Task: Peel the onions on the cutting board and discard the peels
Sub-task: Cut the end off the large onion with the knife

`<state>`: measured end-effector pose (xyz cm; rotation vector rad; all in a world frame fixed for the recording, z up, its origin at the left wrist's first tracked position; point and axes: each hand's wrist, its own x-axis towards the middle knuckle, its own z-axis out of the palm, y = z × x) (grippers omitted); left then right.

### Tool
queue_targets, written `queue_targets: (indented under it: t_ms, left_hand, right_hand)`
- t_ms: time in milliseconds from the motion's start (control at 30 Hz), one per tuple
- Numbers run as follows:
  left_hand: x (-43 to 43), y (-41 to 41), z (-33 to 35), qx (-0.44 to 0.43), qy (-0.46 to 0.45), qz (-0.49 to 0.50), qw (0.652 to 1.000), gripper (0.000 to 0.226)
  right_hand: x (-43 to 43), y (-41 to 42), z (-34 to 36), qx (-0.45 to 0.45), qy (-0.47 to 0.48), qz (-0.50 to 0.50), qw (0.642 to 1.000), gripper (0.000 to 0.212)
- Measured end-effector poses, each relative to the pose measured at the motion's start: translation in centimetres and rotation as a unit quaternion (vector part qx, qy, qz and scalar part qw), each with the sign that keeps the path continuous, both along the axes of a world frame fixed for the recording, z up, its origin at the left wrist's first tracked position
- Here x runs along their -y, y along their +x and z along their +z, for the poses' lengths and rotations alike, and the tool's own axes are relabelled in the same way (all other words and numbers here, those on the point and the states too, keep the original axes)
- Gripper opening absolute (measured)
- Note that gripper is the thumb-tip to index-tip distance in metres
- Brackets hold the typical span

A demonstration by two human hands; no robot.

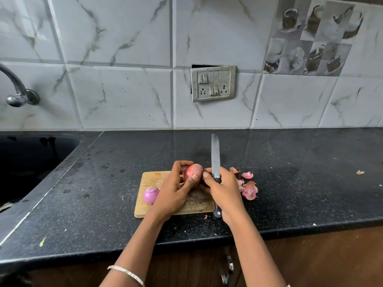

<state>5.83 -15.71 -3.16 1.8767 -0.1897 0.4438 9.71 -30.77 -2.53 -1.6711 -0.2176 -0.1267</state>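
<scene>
Left hand: the left hand [176, 191] cups the onion [194, 170] over the board [151, 179], fingers curled round its far side, thumb across the near face.
Right hand: the right hand [222, 191] is wrapped round the handle of the knife [215, 156], blade pointing up and away; its thumb tip sits just beside the onion.
Onion: between the two hands, skin seemingly still on most of it.
Peeled onion [150, 195]: on the board, just left of the left hand.
Peels [249, 190]: on the counter [103, 183] just right of the right hand, not yet discarded.
Risk, cut: the blade is close to the right thumb and the left fingertips; a slip on dry skin could nick either.
Risk, drop: the round onion could roll out of a loose cup.
Risk, mess: loose peels near the right wrist could be swept off the counter.
</scene>
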Motion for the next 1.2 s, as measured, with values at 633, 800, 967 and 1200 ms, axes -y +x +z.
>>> queue_targets:
  t_ms: [633,800,967,1200]
  left_hand:
    - [-0.2,0.9,-0.2,-0.012,0.026,0.020,0.999,0.037]
    - [-0.3,0.8,0.0,-0.042,-0.006,0.002,0.999,0.043]
    - [-0.6,0.7,-0.3,-0.035,0.045,0.007,0.998,0.067]
    - [-0.4,0.7,-0.7,-0.015,0.012,0.032,0.999,0.049]
  right_hand:
    - [2.0,-3.1,1.4,0.033,-0.138,-0.054,0.988,0.035]
    - [1.7,-4.3,0.8,0.054,-0.225,-0.013,0.973,0.023]
    - [1.1,-5.3,0.3,0.090,-0.242,-0.025,0.966,0.010]
    - [0.9,-6.3,1.2,0.145,-0.281,-0.023,0.948,0.008]
